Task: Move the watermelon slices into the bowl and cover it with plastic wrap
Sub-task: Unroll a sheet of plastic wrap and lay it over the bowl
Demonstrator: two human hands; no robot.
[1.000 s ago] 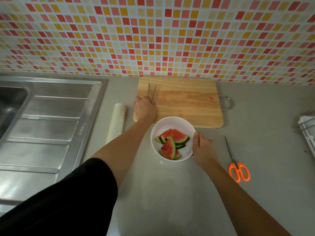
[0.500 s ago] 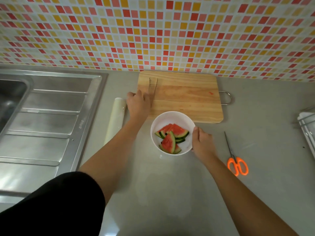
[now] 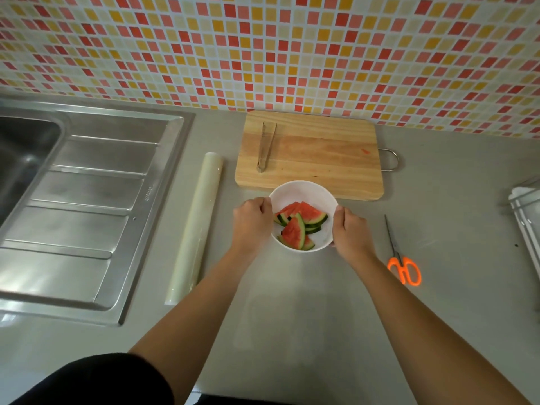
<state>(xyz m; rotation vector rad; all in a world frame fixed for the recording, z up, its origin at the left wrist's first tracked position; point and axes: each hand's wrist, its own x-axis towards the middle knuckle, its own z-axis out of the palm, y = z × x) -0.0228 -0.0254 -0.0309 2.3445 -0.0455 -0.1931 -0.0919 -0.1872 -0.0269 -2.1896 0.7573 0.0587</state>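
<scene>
Just near the cutting board point(image 3: 321, 159), the bowl point(image 3: 302, 192) sits on the counter point(image 3: 292, 317) with the watermelon slices point(image 3: 298, 226) piled inside. My left hand point(image 3: 252, 223) and right hand point(image 3: 350, 232) each clasp the rim, one per side. No cover yet. The plastic wrap roll point(image 3: 195, 226) lies well to the left. Risks, as I judge them:
- The board crowds the far rim, so film may not tuck there.
- A one-sided pull could tip the bowl.
- Film may cling to itself.

Both hands gripping white bowl point(image 3: 304, 192) of watermelon slices point(image 3: 299, 228).
Left hand point(image 3: 253, 219) and right hand point(image 3: 349, 231) holding opposite rims; plastic wrap roll point(image 3: 195, 226) lying left, tongs point(image 3: 266, 146) resting on cutting board point(image 3: 327, 162).
</scene>
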